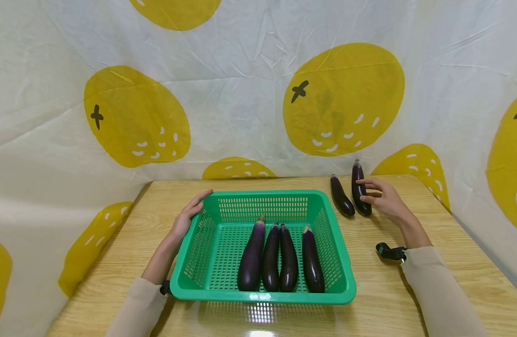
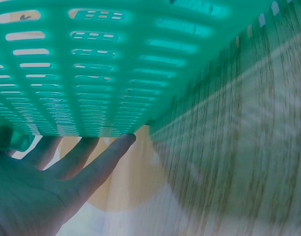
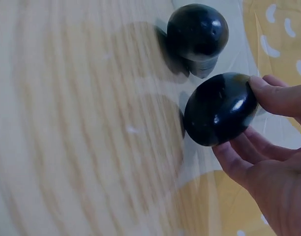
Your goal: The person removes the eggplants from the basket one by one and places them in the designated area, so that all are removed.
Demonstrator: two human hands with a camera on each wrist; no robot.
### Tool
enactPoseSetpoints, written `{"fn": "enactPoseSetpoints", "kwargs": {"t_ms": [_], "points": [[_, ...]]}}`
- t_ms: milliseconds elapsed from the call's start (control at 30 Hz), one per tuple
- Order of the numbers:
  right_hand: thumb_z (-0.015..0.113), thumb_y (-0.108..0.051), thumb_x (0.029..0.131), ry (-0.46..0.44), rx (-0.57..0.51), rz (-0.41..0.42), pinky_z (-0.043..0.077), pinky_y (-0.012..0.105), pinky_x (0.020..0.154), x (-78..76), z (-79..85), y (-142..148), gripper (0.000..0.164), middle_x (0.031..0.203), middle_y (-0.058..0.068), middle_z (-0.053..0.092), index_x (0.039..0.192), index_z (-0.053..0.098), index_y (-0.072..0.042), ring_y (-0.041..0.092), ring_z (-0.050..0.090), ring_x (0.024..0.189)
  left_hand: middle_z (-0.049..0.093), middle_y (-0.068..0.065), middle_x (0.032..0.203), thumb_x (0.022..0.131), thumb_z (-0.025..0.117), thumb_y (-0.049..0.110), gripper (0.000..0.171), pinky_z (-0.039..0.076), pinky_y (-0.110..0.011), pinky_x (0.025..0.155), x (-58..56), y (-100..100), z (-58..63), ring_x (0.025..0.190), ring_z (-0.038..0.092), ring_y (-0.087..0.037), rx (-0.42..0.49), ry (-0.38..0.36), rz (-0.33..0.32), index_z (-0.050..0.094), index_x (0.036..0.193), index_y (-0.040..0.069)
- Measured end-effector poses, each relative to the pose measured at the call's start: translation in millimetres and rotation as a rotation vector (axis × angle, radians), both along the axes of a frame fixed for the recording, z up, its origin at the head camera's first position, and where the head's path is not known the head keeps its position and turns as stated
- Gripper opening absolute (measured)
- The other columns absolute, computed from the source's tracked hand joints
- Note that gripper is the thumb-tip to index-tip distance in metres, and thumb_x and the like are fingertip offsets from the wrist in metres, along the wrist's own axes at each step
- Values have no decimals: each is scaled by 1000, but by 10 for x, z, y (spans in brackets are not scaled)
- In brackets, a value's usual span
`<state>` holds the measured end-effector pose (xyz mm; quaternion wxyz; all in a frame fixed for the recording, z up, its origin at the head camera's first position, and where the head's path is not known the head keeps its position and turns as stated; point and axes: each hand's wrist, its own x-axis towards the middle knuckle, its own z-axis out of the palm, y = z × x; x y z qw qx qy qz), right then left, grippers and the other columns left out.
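A green plastic basket holds several dark purple eggplants. At its back left corner my left hand rests against the rim. The left wrist view shows that hand's fingers stretched out along the slotted outer wall. To the right of the basket, my right hand pinches an eggplant between thumb and fingers. Close up in the right wrist view, the thumb lies on one side of this eggplant and the fingers on the other. Just left of it a second eggplant lies on the table.
The wooden table ends at a white cloth backdrop printed with yellow fruit shapes. Both wrists wear dark straps, and a black device hangs beside the right one.
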<state>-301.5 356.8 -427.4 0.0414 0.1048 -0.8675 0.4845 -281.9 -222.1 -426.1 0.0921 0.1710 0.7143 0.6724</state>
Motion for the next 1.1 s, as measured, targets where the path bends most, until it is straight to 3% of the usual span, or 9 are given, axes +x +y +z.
{"fn": "enactPoseSetpoints", "kwargs": {"t_ms": [67,200,267,400,467,567,667,933,1100], "points": [[62,-4,102,-16,16,-7,46,8,86,-1,-7,-2,49,156,36,36,147,47,7,56,36,141,18,-12,173,114,26,24,53,35,-12,107,-2,1,1,158,18,-33,-2,2,1,25,165,11],[60,-10,105,-47,66,-12,50,42,104,-6,-2,-10,49,157,35,38,149,48,6,57,36,143,19,-12,173,114,26,24,52,35,-12,107,-8,4,8,158,18,-33,-3,8,4,26,165,11],[58,-10,106,-55,93,-12,49,49,103,-8,0,-8,48,156,35,40,150,47,6,56,40,141,20,-11,173,114,26,23,52,35,-12,106,-8,8,11,158,19,-32,-5,9,6,27,165,12],[55,-10,107,-52,112,2,51,24,92,-12,-22,-1,47,152,35,45,150,48,7,51,50,133,20,-10,173,114,27,24,52,36,-11,106,1,14,8,157,19,-32,-8,13,6,27,165,13],[53,-11,108,-58,125,10,50,21,90,-13,-41,3,47,153,35,46,151,47,6,49,53,131,20,-11,173,114,27,25,52,36,-11,106,11,11,3,157,20,-33,-6,16,4,27,165,12],[49,-14,110,-84,129,24,52,41,101,-14,-65,13,47,156,35,41,153,45,4,50,51,133,19,-12,173,114,27,25,52,37,-12,105,24,7,2,156,21,-34,-8,16,1,26,165,12],[45,-15,111,-106,128,39,44,62,108,-9,-81,22,47,158,35,37,154,43,4,53,45,138,20,-11,173,115,27,26,52,38,-13,105,33,13,-2,156,22,-34,-4,8,0,26,165,14],[55,-15,107,-138,148,54,52,36,97,-6,-92,10,52,160,32,37,154,44,3,49,54,132,21,-10,173,114,28,29,52,39,-14,106,40,18,-6,154,25,-31,2,-17,2,27,165,16],[55,-16,107,-146,147,55,48,49,104,-15,-61,3,53,161,32,36,156,42,2,51,49,137,22,-8,173,114,28,30,52,37,-13,106,30,10,-8,155,23,-29,-17,-8,20,28,165,16]]}}
